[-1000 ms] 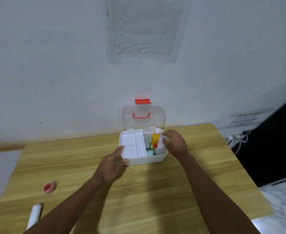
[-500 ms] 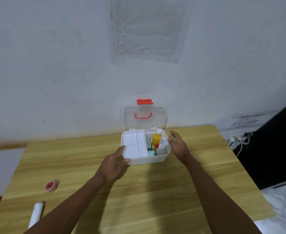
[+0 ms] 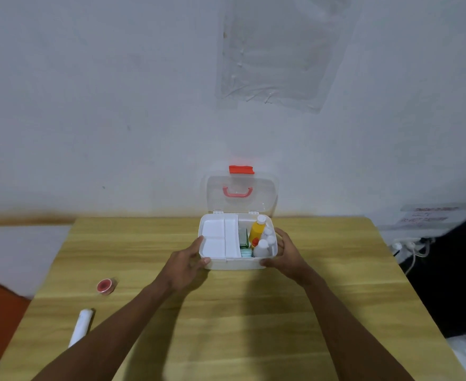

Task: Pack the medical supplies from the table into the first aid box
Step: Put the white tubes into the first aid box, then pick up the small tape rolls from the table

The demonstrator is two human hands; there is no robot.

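Head view: box [image 3: 237,264], likely light and stiff — left grip [image 3: 185,266] clasps its 9 o'clock end, right grip [image 3: 288,255] 3 o'clock.

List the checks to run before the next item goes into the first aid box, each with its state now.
1. Lid open: ok.
2. Box steadied: ok, left hand and right hand hold its ends.
3. A hand free for picking: not ok, both are on the box.
4. All supplies packed: not ok, tape roll and white tube lie on the table.
5. Room left inside: cannot tell; tray and bottles cover what shows.
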